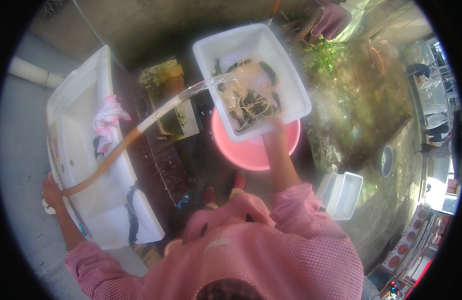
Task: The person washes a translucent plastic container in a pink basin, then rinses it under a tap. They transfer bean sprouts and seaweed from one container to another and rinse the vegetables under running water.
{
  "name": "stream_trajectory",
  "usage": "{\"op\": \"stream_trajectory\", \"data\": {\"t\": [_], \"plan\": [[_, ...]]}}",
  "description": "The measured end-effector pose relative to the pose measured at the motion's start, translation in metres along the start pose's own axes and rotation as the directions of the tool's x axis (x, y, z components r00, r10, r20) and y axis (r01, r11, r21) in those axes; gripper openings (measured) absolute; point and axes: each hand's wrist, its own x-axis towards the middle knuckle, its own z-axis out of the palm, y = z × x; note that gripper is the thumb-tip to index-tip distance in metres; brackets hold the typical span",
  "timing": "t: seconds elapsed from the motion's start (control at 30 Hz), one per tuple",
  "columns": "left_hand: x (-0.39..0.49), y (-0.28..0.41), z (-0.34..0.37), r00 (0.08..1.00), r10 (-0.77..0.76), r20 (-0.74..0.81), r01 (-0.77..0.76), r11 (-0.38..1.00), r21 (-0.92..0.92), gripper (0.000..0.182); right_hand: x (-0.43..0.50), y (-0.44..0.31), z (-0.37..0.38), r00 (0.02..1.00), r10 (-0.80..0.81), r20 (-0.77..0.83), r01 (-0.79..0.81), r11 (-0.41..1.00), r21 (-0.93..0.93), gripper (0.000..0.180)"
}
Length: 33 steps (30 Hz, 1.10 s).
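My right hand (276, 129) grips the near rim of a white rectangular plastic tub (296, 90). The tub is tilted, above a round pink plastic basin (231, 142). Inside lie dark green strips and pale, stringy pieces (253, 105) that look like plant matter, in some water. An orange-brown hose (111, 157) with a pale end section (159, 112) crosses the sink, and water (212, 80) streams from it into the tub. At the wall, my left hand (52, 192) is at the hose's far end; what its fingers touch there is hidden.
A white sink (81, 138) on the left has a pink-and-white cloth (109, 116) over its front edge. Mossy blocks (163, 75) stand beyond it. White plastic bins (345, 195) lie to the right. A round container (386, 161) and green plants (326, 54) are farther off.
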Motion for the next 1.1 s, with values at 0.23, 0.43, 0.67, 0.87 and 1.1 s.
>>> {"op": "stream_trajectory", "data": {"t": [0.23,0.43,0.67,0.87,1.1], "plan": [[0.002,-0.01,0.003,0.998,-0.055,-0.01,0.055,0.997,0.062,0.05,-0.02,0.031,-0.024,0.995,-0.095,0.014,0.088,0.959,0.27,0.033],[-0.004,0.006,0.005,0.999,-0.036,-0.035,0.039,0.994,0.103,0.052,-0.029,-0.03,-0.009,0.991,-0.096,-0.092,0.107,0.986,0.124,0.042],[-0.01,-0.025,0.01,0.999,-0.039,-0.034,0.043,0.993,0.113,0.054,-0.041,0.014,-0.041,0.996,-0.059,-0.066,0.08,0.925,0.371,0.047],[-0.016,-0.016,0.001,0.999,-0.003,-0.046,0.01,0.989,0.15,0.054,-0.022,-0.04,-0.019,0.981,-0.111,-0.158,0.15,0.954,0.261,0.052],[-0.02,-0.02,0.0,0.995,0.025,-0.099,-0.015,0.995,0.103,0.054,-0.037,-0.006,-0.045,0.995,-0.085,-0.054,0.1,0.905,0.414,0.049]]}}
